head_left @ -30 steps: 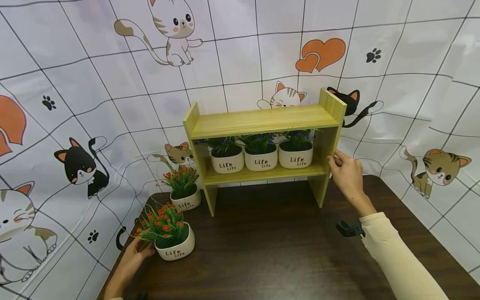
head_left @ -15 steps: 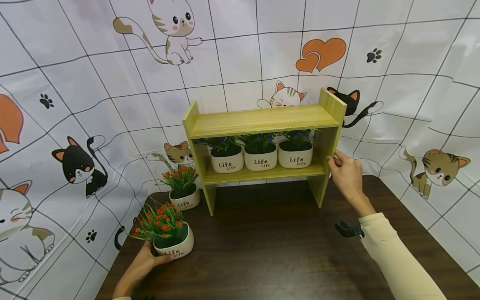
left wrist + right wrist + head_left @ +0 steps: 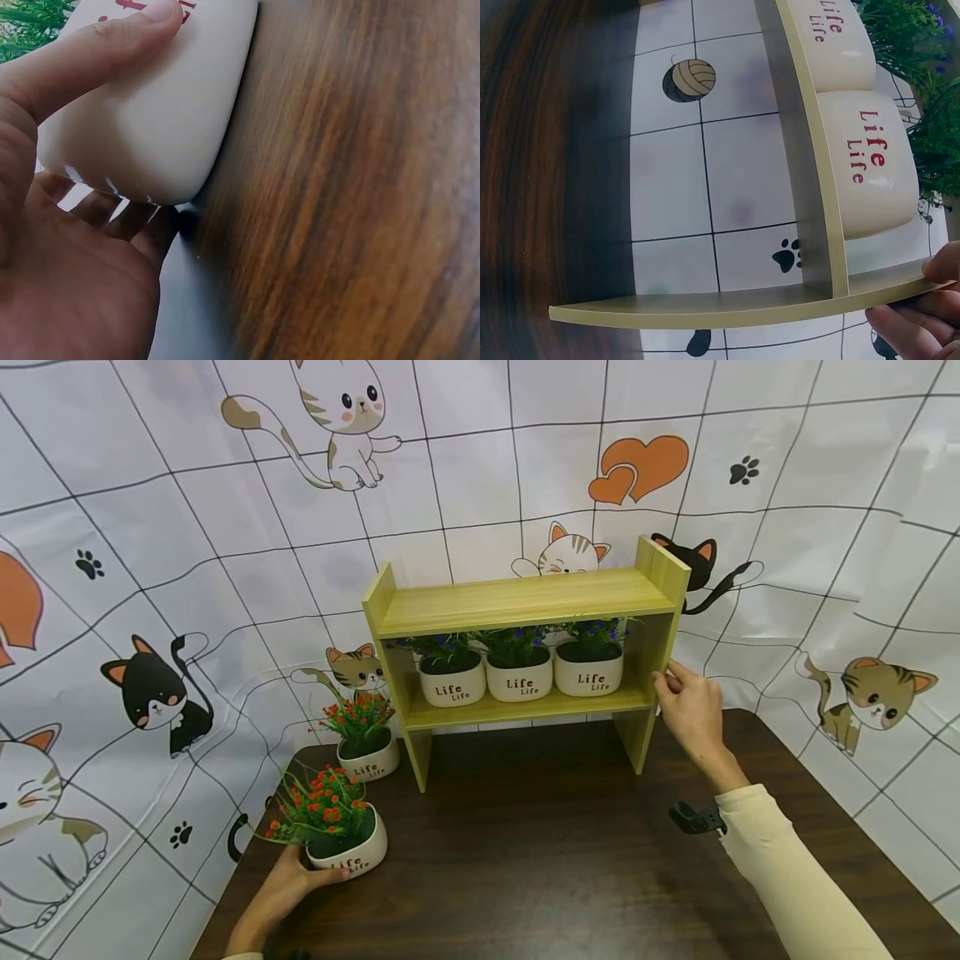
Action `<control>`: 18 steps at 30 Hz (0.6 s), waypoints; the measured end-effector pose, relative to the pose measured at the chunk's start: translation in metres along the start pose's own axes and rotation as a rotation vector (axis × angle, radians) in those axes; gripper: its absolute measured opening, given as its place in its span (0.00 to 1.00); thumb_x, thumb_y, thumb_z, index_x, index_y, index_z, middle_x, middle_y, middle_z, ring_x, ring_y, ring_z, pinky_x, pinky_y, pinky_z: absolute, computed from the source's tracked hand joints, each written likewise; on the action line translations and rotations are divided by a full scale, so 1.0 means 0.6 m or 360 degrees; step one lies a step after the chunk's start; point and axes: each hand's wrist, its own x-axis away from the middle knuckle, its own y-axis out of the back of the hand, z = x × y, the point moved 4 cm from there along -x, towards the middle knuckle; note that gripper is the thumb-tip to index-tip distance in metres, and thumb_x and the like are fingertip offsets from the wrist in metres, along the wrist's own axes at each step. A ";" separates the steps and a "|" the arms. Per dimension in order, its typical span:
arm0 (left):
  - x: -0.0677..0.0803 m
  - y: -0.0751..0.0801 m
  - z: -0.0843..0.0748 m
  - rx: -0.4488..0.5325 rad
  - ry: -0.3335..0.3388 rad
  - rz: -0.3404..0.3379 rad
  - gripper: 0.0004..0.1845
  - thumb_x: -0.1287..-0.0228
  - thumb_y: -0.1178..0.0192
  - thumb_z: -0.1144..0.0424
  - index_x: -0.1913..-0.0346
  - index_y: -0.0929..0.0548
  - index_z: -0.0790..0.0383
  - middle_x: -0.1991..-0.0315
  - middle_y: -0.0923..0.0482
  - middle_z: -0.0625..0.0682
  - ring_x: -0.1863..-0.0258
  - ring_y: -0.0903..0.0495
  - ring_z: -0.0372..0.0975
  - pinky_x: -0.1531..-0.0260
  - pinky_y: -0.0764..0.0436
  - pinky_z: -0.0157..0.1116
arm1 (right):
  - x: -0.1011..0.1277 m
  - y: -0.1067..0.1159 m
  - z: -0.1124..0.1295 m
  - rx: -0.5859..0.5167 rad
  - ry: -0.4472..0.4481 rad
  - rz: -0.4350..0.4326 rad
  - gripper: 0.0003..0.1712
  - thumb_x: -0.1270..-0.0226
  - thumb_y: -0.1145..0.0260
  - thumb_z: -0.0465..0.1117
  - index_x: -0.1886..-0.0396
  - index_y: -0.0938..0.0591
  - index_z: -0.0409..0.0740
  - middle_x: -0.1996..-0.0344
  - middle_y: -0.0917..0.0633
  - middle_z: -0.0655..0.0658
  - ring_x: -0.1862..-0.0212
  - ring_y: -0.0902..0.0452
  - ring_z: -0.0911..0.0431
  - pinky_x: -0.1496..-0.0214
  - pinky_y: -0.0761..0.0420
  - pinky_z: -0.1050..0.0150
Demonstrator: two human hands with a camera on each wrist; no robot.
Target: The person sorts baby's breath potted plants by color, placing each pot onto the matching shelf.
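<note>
A light wooden two-tier shelf (image 3: 525, 602) stands at the back of a dark wooden table (image 3: 540, 860). On its lower board sit three white "Life" pots (image 3: 517, 677) with blue-flowered plants. My right hand (image 3: 690, 706) grips the shelf's right side panel (image 3: 742, 311); its fingertips (image 3: 919, 315) curl round the panel's edge. My left hand (image 3: 288, 881) holds a white pot of red flowers (image 3: 341, 835) at the table's front left, thumb (image 3: 97, 52) lying across the pot's side (image 3: 161, 120). A second red-flowered pot (image 3: 363, 739) stands just left of the shelf.
A cat-patterned cloth (image 3: 150, 568) hangs behind and to both sides of the table. The shelf's top board carries nothing. A black strap (image 3: 693, 818) sits at my right wrist.
My left hand has closed round the red-flowered pot, its thumb now on the front, and the pot has shifted slightly. The right hand stays on the shelf's side.
</note>
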 end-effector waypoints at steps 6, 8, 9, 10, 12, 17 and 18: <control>-0.002 0.000 -0.003 -0.0009 -0.0049 -0.0007 0.54 0.45 0.17 0.57 0.21 0.39 0.61 0.29 0.23 0.62 0.34 0.22 0.45 0.42 0.24 0.29 | -0.001 -0.001 -0.001 0.0008 0.0005 -0.0013 0.16 0.24 0.33 0.33 0.42 0.13 0.31 0.66 0.10 0.29 0.72 0.11 0.34 0.65 0.15 0.35; -0.004 0.001 -0.003 -0.0029 -0.0062 -0.0026 0.55 0.45 0.16 0.57 0.20 0.40 0.60 0.29 0.23 0.62 0.33 0.23 0.44 0.41 0.25 0.29 | -0.001 -0.001 -0.001 0.0009 0.0003 -0.0013 0.17 0.24 0.33 0.33 0.41 0.13 0.30 0.67 0.10 0.29 0.72 0.11 0.34 0.65 0.15 0.35; -0.004 0.001 -0.003 -0.0040 -0.0063 -0.0034 0.55 0.45 0.16 0.56 0.20 0.40 0.60 0.28 0.23 0.62 0.33 0.23 0.45 0.41 0.25 0.30 | -0.001 -0.002 -0.001 0.0010 0.0002 -0.0013 0.17 0.24 0.33 0.32 0.41 0.13 0.30 0.67 0.10 0.29 0.72 0.10 0.34 0.66 0.15 0.35; -0.004 0.001 -0.004 -0.0052 -0.0064 -0.0037 0.56 0.45 0.16 0.56 0.19 0.41 0.59 0.28 0.24 0.62 0.32 0.23 0.45 0.40 0.25 0.30 | -0.001 -0.002 -0.001 0.0009 0.0003 -0.0011 0.17 0.24 0.34 0.32 0.41 0.13 0.30 0.66 0.10 0.28 0.72 0.11 0.34 0.68 0.15 0.36; -0.003 0.001 -0.004 -0.0071 -0.0055 -0.0044 0.57 0.45 0.16 0.55 0.19 0.42 0.60 0.28 0.24 0.63 0.32 0.23 0.47 0.39 0.25 0.33 | -0.001 -0.002 -0.001 0.0010 0.0002 -0.0007 0.17 0.24 0.33 0.32 0.41 0.13 0.30 0.66 0.10 0.28 0.72 0.11 0.34 0.69 0.15 0.36; -0.004 0.001 -0.006 -0.0120 -0.0006 -0.0078 0.55 0.45 0.16 0.51 0.21 0.38 0.65 0.30 0.22 0.65 0.33 0.21 0.50 0.37 0.23 0.41 | -0.001 -0.001 -0.001 0.0005 -0.0008 0.0002 0.17 0.24 0.34 0.33 0.41 0.13 0.29 0.63 0.10 0.28 0.68 0.10 0.32 0.65 0.15 0.35; -0.004 0.000 -0.006 -0.0131 -0.0001 -0.0087 0.55 0.45 0.17 0.51 0.22 0.37 0.66 0.31 0.22 0.65 0.34 0.21 0.51 0.36 0.23 0.43 | -0.001 0.000 -0.001 0.0005 -0.0009 0.0004 0.17 0.24 0.34 0.33 0.41 0.13 0.29 0.63 0.10 0.28 0.68 0.10 0.32 0.65 0.15 0.34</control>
